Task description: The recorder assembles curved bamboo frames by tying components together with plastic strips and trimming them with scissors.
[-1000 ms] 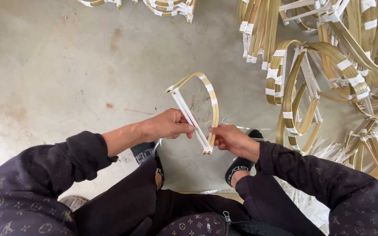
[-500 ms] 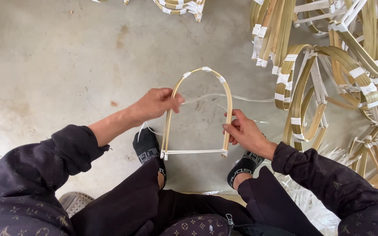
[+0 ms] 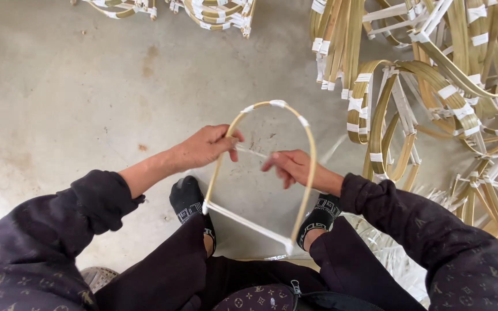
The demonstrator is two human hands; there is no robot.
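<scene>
A bent bamboo arch point(image 3: 272, 109) is being held up by the left hand point(image 3: 206, 147). A thin white strip point(image 3: 253, 152) is being pinched by the right hand point(image 3: 292, 167). Piles of bamboo frames point(image 3: 433, 86) are lying nearby on the grey floor point(image 3: 59, 86).

Your left hand point(image 3: 206, 145) pinches with its fingers closed; your right hand point(image 3: 292, 167) faces it, fingertips loosely curled.

The white strip point(image 3: 253, 152) between both hands' fingers point(image 3: 276, 163) is motion-blurred.

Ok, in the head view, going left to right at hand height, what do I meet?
Bare concrete floor → left hand → thin white strip stretched between the hands → right hand → piled bent bamboo frames.
</scene>
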